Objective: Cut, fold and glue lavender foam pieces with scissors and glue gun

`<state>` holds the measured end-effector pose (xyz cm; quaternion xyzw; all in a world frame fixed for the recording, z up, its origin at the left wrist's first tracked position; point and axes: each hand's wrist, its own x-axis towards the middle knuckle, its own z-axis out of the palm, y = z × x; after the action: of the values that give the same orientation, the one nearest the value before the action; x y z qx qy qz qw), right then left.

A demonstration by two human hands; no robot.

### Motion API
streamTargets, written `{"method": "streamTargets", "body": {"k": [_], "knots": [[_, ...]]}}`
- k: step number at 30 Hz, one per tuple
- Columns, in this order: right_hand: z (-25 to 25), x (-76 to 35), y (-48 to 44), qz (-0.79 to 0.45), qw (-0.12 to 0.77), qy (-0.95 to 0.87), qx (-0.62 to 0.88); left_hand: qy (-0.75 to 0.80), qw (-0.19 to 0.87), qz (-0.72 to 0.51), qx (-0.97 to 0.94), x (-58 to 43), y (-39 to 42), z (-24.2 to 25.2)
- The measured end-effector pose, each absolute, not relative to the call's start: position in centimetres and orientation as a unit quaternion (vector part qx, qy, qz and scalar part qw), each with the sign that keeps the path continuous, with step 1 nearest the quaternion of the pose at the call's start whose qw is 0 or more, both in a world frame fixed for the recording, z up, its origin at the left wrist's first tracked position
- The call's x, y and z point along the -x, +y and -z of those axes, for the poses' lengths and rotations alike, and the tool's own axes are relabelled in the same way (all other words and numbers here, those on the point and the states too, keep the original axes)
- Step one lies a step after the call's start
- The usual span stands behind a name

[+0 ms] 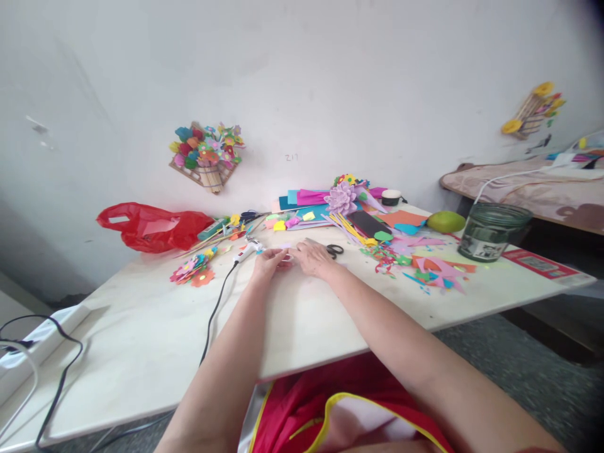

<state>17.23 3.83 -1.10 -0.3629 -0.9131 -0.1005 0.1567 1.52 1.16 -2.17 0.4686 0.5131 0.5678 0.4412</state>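
Above the middle of the table, my left hand [271, 262] and my right hand [311, 257] meet at the fingertips. Both are closed in a pinch around something small and pale, too small to make out. Just left of my left hand lies a white hot glue gun [244, 253], its black cord trailing toward the table's front edge. Black-handled scissors [335, 250] rest beside my right hand, partly hidden by it. Further left sits a pile of colourful foam flowers [193, 269].
A red plastic bag [155, 226] stands at the back left, a power strip [42, 343] at the near left. Coloured foam sheets [306, 198], a lilac flower [341, 198], a phone [369, 224], scraps [438, 272], a green fruit [446, 221] and a glass jar [493, 231] spread across the right.
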Motion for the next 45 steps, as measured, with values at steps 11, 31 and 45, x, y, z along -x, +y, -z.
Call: {"method": "streamTargets", "body": {"k": [11, 31, 45], "knots": [[0.9, -17.4, 3.6, 0.102, 0.167, -0.912, 0.360, 0.556, 0.410, -0.577, -0.436, -1.2, 1.9, 2.8], [1.0, -17.7, 4.2, 0.154, 0.209, -0.904, 0.338, 0.571, 0.368, -0.575, -0.456, -0.8, 2.1, 3.0], [1.4, -17.6, 4.6, 0.137, 0.206, -0.905, 0.346, 0.577, 0.367, -0.574, -0.451, -1.1, 1.8, 2.4]]}}
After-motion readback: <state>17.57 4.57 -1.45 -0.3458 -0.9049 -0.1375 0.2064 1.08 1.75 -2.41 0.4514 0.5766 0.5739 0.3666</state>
